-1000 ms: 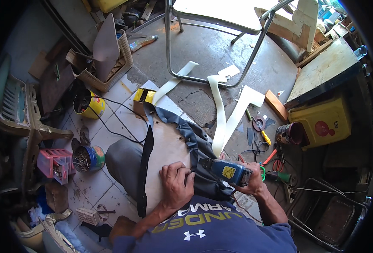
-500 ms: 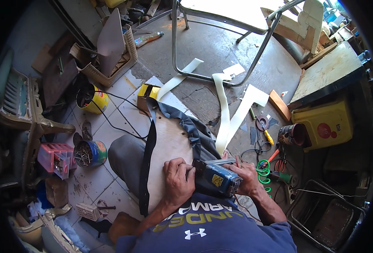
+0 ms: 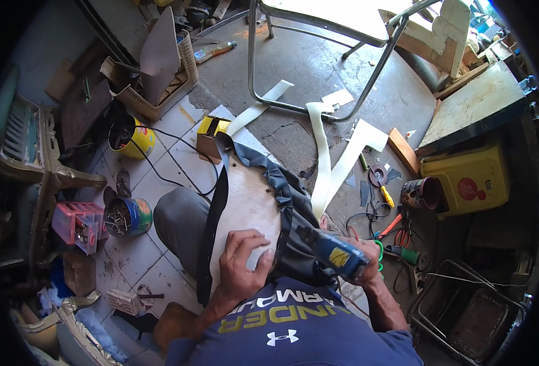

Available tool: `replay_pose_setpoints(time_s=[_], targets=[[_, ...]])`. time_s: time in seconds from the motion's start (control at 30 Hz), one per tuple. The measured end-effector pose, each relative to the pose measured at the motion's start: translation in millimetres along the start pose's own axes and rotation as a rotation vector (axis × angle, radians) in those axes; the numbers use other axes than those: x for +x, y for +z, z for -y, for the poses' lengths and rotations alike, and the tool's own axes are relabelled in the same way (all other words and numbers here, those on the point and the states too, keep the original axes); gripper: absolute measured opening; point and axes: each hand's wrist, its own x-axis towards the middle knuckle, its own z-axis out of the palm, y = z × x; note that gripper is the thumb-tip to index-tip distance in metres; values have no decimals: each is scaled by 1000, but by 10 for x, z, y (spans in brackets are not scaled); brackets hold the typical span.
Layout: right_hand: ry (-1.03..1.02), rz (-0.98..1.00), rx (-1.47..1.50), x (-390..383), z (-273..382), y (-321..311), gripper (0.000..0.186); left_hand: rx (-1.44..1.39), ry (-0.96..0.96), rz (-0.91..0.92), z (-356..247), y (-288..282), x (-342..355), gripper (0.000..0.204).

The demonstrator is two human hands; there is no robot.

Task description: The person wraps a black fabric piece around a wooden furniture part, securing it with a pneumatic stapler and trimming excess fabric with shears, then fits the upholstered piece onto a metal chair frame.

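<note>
A pale wooden seat board (image 3: pixel 245 198) lies across my lap, wrapped in dark grey covering material (image 3: pixel 268 174) whose edge is folded and puckered along the right side. The left edge of the material stands up loosely as a dark strip. My left hand (image 3: pixel 240 268) rests on the near part of the board, fingers bent and thumb apart, holding nothing. In my right hand (image 3: pixel 370 259) is a blue staple gun (image 3: pixel 336 251), lifted over the material to the right of the board. The gun is slightly blurred, and it hides most of my right fingers.
White strips (image 3: pixel 321 158) lie ahead beneath a metal-framed chair (image 3: pixel 252 61). To the left stand a yellow bucket (image 3: pixel 136 140), a can of metal pieces (image 3: pixel 129 216) and a pink plastic box (image 3: pixel 77 222). At right are a screwdriver (image 3: pixel 387 196), a green-bodied grinder (image 3: pixel 403 253) and a yellow container (image 3: pixel 467 183).
My right hand has moved the staple gun right, away from the board's edge. My left hand has let go of the material's edge, shifted nearer and left, and its fingers have opened.
</note>
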Motion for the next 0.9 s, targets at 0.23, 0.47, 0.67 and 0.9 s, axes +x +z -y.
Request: replay_pose_setpoints(time_s=[0.23,0.47,0.67,0.9], targets=[[28,83,-15,-109,5,-77,54,478,290,222,129,42,-150,20],[-53,-4,-54,134,-26,33,55,147,114,-76,150,181,544,12],[-155,45,-39,516,23,-60,52,90,64,-140,244,277,465,6],[-186,164,-76,829,-52,-109,53,128,93,-150,216,300,442,6]])
